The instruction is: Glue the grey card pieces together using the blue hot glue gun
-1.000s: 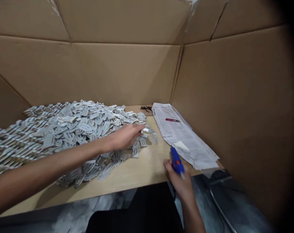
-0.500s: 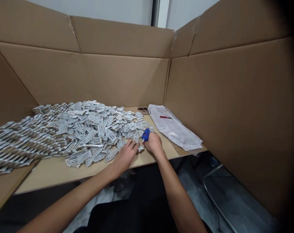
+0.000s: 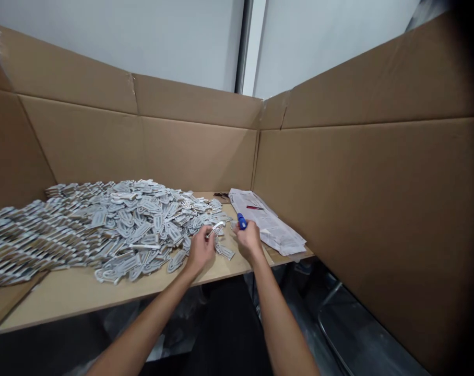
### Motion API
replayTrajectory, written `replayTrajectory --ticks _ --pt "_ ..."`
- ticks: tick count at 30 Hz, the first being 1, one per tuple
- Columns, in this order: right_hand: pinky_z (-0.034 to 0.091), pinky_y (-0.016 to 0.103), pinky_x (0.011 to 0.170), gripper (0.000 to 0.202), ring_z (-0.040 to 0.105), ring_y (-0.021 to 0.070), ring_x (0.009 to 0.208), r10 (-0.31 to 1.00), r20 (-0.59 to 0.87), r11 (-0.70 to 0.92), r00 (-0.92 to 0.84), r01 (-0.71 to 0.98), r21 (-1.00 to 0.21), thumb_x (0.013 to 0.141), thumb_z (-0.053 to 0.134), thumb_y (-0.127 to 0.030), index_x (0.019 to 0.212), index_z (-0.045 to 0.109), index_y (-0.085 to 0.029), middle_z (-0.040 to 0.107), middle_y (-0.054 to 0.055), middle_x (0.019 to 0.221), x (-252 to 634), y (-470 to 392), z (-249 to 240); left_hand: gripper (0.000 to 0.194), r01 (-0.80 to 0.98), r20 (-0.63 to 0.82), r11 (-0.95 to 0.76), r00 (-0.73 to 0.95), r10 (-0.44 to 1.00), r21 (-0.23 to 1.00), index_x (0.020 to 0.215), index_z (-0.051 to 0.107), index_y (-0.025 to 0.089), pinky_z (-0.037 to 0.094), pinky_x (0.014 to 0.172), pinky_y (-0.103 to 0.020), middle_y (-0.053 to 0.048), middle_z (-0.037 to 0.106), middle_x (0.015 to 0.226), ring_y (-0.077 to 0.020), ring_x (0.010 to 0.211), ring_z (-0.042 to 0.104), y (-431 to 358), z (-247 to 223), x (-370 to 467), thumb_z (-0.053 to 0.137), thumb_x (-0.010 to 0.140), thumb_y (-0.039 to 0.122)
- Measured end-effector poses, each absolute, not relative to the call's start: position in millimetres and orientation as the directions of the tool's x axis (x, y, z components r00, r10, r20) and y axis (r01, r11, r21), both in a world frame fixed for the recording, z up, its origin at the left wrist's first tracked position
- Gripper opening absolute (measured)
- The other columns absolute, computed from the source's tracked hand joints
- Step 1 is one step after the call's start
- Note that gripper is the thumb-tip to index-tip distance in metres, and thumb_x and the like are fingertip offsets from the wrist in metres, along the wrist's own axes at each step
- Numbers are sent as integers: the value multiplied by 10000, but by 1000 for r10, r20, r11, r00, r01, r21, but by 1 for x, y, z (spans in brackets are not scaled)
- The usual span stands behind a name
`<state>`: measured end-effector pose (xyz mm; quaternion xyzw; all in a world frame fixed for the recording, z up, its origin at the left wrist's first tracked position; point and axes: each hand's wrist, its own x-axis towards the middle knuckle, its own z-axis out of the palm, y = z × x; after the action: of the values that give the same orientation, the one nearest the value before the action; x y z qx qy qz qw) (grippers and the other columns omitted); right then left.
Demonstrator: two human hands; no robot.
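Observation:
My left hand (image 3: 201, 249) is closed on a small grey-and-white flat piece (image 3: 217, 227), raised a little above the table and tilted. My right hand (image 3: 249, 241) is wrapped round a blue hand tool (image 3: 241, 221) whose thick end points up and away; its exact kind does not show. The two hands are apart, with the held piece between them. Another grey piece (image 3: 225, 251) lies on the tabletop just below. To the left spreads a big heap of similar grey pieces (image 3: 143, 214), loose and overlapping.
Rows of stacked pieces (image 3: 33, 237) stand at the left of the wooden table (image 3: 64, 292). Newspaper sheets (image 3: 276, 230) lie at the right with a red pen-like item (image 3: 255, 208) on them. Tall cardboard walls (image 3: 198, 156) enclose the back and sides. A metal chair frame (image 3: 327, 329) stands below right.
The camera view has tilted up. My left hand has lifted a grey piece off the table. My right hand has turned the blue tool more upright and moved slightly away from the left.

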<state>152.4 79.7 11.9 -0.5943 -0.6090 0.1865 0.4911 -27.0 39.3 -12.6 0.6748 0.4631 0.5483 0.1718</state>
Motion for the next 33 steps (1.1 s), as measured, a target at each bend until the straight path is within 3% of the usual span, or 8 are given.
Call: replayTrajectory --ticks 4,8,12,16,20,24,29,33 --pt "517 275 675 222 685 229 749 899 383 297 213 349 -889 771 667 -344 857 716 -145 748 74 820 156 62 13 168 323 567 -507 -128 813 799 1018 585 200 536 723 -331 -72 727 923 -234 816 701 35 -16 -24 556 976 359" --pt "534 307 721 268 675 242 797 894 377 329 241 218 -919 732 668 -386 843 725 -148 743 79 838 162 43 12 166 629 732 -521 -117 671 578 980 662 195 528 860 -406 -93 689 972 -262 920 652 30 -11 -32 529 985 295" --pt "529 293 602 294 645 212 676 917 324 304 231 119 -945 676 697 -389 841 731 -148 712 56 786 171 33 12 228 814 819 -437 -79 569 382 955 706 187 479 1002 -502 -105 627 946 -299 1002 595 39 7 -46 482 986 213" --pt "554 282 570 283 652 192 651 942 278 276 187 35 -960 637 732 -372 821 727 -157 704 42 813 175 26 7 331 899 823 -292 -119 556 327 1192 697 102 443 1038 -574 -223 595 1176 -394 1210 496 48 19 -48 478 954 168" --pt "539 267 541 307 616 158 591 950 249 258 187 -23 -966 634 759 -369 846 715 -152 682 30 788 175 19 -7 366 794 691 -563 273 669 231 1230 713 140 406 1115 -556 -203 593 1310 -387 1313 456 45 10 -37 629 899 272" --pt "532 258 523 363 602 148 607 952 247 266 181 -88 -960 652 786 -409 902 700 -160 681 41 868 174 17 -19 259 591 444 -750 609 657 297 1058 757 197 411 1112 -507 -126 660 1205 -337 1250 497 41 0 -32 709 850 344" --pt "602 291 586 473 636 173 722 952 268 292 148 -174 -941 696 810 -511 1009 663 -189 646 37 972 174 17 -23 138 581 485 -692 498 718 428 961 653 178 488 934 -416 -97 657 1028 -282 1049 576 47 0 -29 641 826 207" --pt "628 321 645 460 653 195 771 938 308 335 161 -189 -923 704 845 -509 980 659 -191 639 44 971 177 15 -21 164 446 476 -586 342 810 677 879 617 187 483 722 -304 -26 670 824 -199 776 632 42 0 -19 556 763 90"
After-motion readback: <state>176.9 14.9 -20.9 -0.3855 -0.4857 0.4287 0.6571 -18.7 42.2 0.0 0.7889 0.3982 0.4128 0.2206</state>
